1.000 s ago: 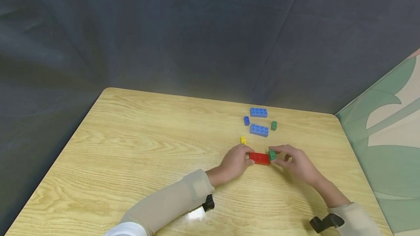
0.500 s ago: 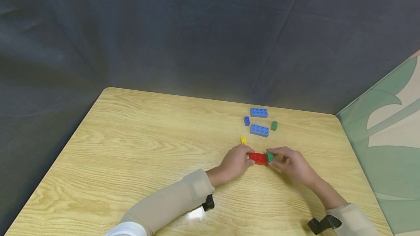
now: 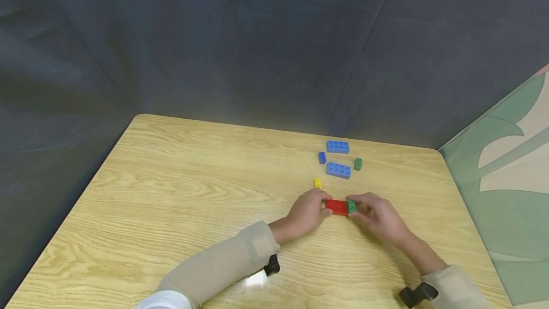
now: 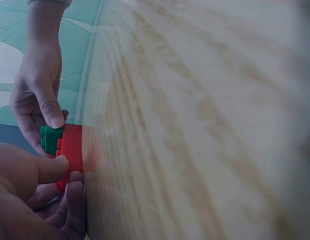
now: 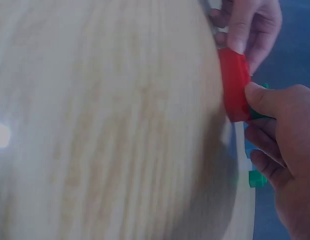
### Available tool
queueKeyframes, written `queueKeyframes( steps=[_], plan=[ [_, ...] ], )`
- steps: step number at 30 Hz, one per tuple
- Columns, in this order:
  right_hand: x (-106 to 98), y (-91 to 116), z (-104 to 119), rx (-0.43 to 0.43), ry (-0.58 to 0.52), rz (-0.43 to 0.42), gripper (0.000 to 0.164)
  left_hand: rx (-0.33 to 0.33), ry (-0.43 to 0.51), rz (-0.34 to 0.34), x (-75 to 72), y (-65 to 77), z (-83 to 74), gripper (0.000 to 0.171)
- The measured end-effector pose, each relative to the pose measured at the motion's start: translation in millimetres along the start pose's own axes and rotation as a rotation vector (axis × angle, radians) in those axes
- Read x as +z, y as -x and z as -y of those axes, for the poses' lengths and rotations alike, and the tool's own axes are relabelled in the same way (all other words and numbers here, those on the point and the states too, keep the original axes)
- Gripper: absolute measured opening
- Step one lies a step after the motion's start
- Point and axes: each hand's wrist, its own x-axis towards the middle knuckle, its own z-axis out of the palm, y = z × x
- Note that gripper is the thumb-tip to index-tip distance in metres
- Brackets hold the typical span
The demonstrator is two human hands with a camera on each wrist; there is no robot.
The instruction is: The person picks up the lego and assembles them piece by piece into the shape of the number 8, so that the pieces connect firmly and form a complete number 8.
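Observation:
A red building brick (image 3: 336,207) lies on the wooden table, its left end pinched between thumb and fingers of my left hand (image 3: 305,214). My right hand (image 3: 383,218) pinches a small green brick (image 3: 351,206) over the red brick's right end. In the left wrist view the green brick (image 4: 51,139) sits right at the studs of the red brick (image 4: 71,148). From the right wrist view the green one is mostly hidden behind my right thumb (image 5: 262,100), with the long side of the red brick (image 5: 235,85) showing.
Just beyond my left hand is a yellow brick (image 3: 318,183). Farther back lie a large blue brick (image 3: 338,170), another large blue brick (image 3: 338,147), a small dark blue brick (image 3: 322,158) and a second green brick (image 3: 358,164). A dark curtain (image 3: 274,51) hangs behind the table.
My right hand has moved slightly left with the green brick, from beside the red brick's right end to over it. My left hand and the red brick have stayed put.

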Motion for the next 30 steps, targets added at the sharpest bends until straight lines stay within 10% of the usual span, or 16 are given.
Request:
queueKeyframes(
  steps=[6, 17, 30],
  plan=[
    [5, -1, -1, -0.025, 0.003, -0.027, 0.040, -0.009, 0.006, 0.003, -0.5, -0.9, 0.1, 0.030],
    [8, 0, -5, 0.247, -0.226, 0.045, 0.040, -0.020, -0.001, 0.012, -2.1, 0.0, -2.4, 0.031],
    [11, 2, -8, 0.283, -0.245, 0.048, 0.040, 0.017, -0.021, 0.026, -18.8, 3.0, -1.4, 0.040]
  ],
)
